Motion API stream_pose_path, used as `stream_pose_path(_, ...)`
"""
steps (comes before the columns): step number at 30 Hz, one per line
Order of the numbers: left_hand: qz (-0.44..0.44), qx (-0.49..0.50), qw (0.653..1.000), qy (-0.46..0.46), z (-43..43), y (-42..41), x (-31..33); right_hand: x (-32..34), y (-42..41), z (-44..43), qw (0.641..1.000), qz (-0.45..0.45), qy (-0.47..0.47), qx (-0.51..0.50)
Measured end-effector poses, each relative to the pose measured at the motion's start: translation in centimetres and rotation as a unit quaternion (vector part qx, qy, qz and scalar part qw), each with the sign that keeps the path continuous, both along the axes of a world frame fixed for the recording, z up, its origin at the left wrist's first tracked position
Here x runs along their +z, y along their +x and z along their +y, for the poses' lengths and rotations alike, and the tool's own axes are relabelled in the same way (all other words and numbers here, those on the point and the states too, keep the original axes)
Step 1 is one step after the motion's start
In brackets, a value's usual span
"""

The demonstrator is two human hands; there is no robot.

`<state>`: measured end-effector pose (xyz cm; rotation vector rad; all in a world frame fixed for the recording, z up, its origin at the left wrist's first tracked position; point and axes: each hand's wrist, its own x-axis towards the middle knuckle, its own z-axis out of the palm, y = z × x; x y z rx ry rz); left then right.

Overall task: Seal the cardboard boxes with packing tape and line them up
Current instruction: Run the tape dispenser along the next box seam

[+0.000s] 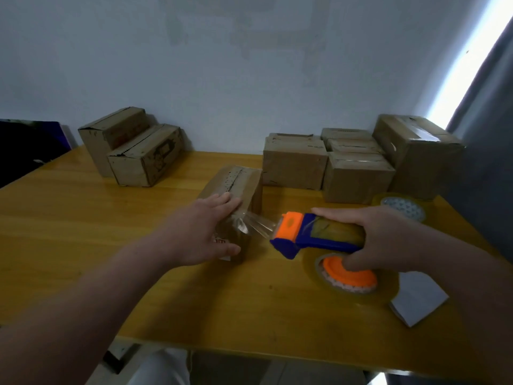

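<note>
A small cardboard box (238,184) lies lengthwise in the middle of the yellow table (83,232), its top seam ragged. My left hand (202,232) presses flat on the box's near end, fingers straight, thumb down the front face. My right hand (388,240) grips a blue and orange tape dispenser (311,237) with its tape roll (352,276), just right of the box. A strip of clear tape (258,225) stretches from the dispenser's mouth to the box's near top edge under my left hand.
Two boxes (138,154) stand at the back left. Several boxes (347,165) are grouped at the back right, a larger taped one (416,151) among them. A spare tape roll (402,208) lies behind my right hand, a white paper (419,298) near the right edge.
</note>
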<state>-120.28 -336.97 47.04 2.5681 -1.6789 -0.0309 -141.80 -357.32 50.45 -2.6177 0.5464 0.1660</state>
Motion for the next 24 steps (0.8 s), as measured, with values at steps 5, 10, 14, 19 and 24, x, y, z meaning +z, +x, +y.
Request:
stream_pose_path(5,-0.007,-0.006,0.999,0.034,0.0,-0.1,0.3,-0.4,4.3,1.2,0.997,0.064,-0.029,0.042)
stream_pose_path(10,-0.021,-0.013,0.999,0.036,0.1,-0.1,0.2,0.0,7.5,1.9,0.992,0.103,-0.009,0.065)
stream_pose_path(14,-0.037,-0.021,0.998,0.037,-0.1,0.1,0.0,0.8,8.6,1.4,0.987,0.145,0.012,0.067)
stream_pose_path(19,-0.032,-0.022,0.999,0.037,0.0,0.2,0.0,1.4,9.2,0.8,0.981,0.166,0.082,0.056)
stream_pose_path(24,-0.033,-0.021,0.998,0.042,0.0,-0.1,0.3,1.3,9.2,0.8,0.980,0.177,0.080,0.049)
